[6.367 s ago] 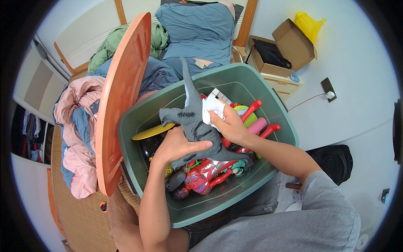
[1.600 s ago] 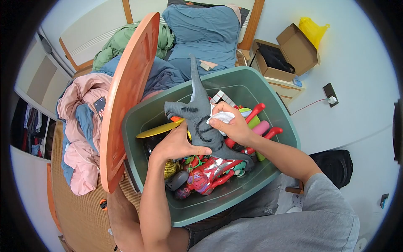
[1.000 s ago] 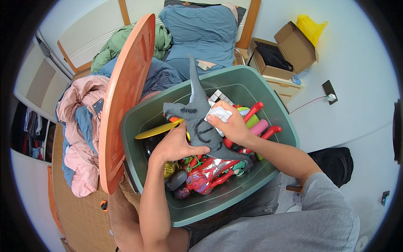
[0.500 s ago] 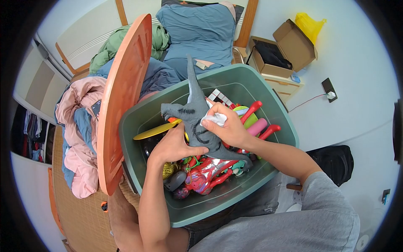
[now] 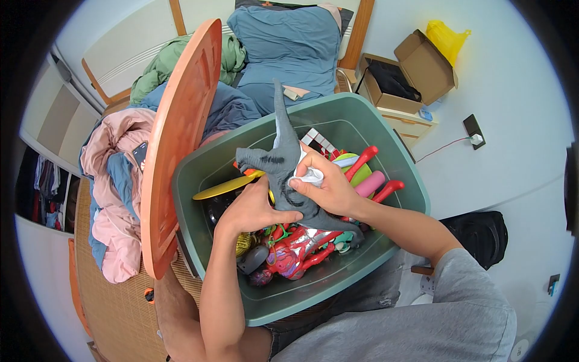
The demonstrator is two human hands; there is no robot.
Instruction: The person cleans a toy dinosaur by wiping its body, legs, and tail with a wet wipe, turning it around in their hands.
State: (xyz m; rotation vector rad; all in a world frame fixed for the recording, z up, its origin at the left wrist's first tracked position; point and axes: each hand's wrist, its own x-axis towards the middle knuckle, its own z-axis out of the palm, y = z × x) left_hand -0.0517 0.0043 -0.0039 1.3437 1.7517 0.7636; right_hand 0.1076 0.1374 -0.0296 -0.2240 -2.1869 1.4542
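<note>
A grey toy dinosaur [image 5: 282,163] with dark stripes is held over a green plastic bin [image 5: 205,175], its long tail pointing up. My left hand [image 5: 256,208] grips the dinosaur's body from the left, thumb across it and the other fingers partly hidden behind. In my right hand [image 5: 325,184] a crumpled white wipe [image 5: 312,176] is pinched and pressed against the dinosaur's side. Beneath lie a red and silver toy figure [image 5: 301,244], a yellow flat toy [image 5: 223,188], red-handled toys [image 5: 362,161] and a checkered block toy [image 5: 319,142].
An orange lid [image 5: 181,145] stands upright at the bin's left edge. Behind are a bed with a blue pillow [image 5: 286,48] and pink bedding [image 5: 120,241]. An open cardboard box [image 5: 386,99] sits on a nightstand at right; a black bag [image 5: 479,238] is on the floor.
My right hand has shifted slightly on the dinosaur with the wipe. The dinosaur has tilted a little, its tail moving slightly right. My left hand keeps its hold.
</note>
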